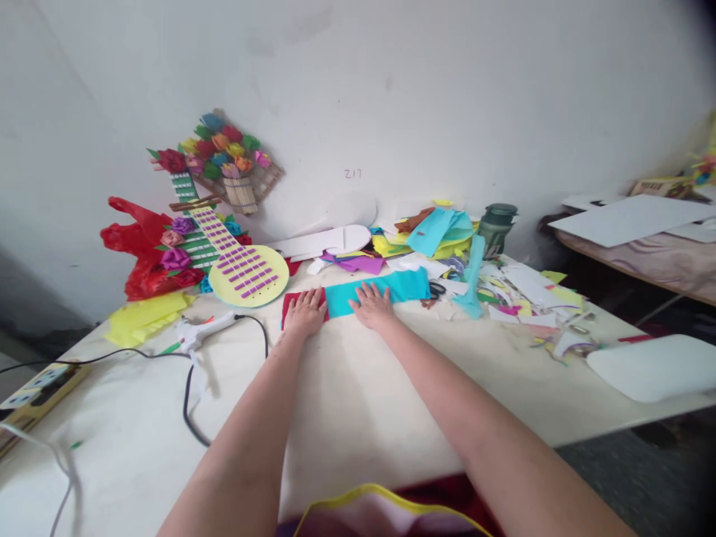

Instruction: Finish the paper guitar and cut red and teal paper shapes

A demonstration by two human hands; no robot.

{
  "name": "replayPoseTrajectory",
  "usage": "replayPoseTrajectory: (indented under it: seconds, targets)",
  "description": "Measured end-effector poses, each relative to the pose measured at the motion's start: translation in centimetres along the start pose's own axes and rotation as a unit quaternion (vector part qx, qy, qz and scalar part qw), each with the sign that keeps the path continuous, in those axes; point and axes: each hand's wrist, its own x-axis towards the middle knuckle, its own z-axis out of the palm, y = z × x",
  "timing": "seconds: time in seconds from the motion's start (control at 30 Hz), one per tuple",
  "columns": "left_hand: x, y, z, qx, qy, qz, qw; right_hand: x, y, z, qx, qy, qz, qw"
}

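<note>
My left hand [306, 313] lies flat on a dark red strip of crepe-like paper [288, 300], fingers stretched out. Palm down, my right hand [373, 304] presses on a turquoise strip of the same kind of paper [411, 287], its fingers spread. The turquoise strip meets the red one near my left fingers and runs off to the right. Just left of the red piece lies a yellow paper guitar shape [280, 265] with purple stripes. A pair of scissors [437, 289] shows partly at the turquoise strip's right end.
A white glue gun [206, 332] with a black cord lies at left, by yellow paper [146, 317] and a power strip [42, 384]. Paper flowers and a red plastic bag [139, 246] stand behind. Paper scraps [526, 291], a green bottle [495, 230] and a white board [654, 367] are at right.
</note>
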Motion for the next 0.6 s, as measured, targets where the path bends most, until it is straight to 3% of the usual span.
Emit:
replayPoseTrajectory:
  seconds: [0.07,0.17,0.3,0.47,0.6]
  targets:
    - [0.0,0.1,0.0,-0.008,0.002,-0.006,1.000,-0.6,0.1,-0.2,-0.008,0.041,-0.021,0.999]
    - [0.0,0.2,-0.1,-0.002,0.007,-0.008,1.000,-1.7,0.5,-1.1,-0.011,0.153,-0.055,0.987]
    - [0.1,0.3,-0.3,0.049,0.027,-0.005,0.998,-2.7,2.7,-3.4,0.015,0.243,0.022,0.970]
    - [0.6,2.8,-1.3,0.083,0.051,0.030,0.995,-2.8,7.6,-6.0,0.005,0.254,0.179,0.950]
    - [0.9,7.1,-1.4,0.038,0.021,0.082,0.996,-2.5,11.2,-6.8,-0.042,0.162,0.233,0.958]
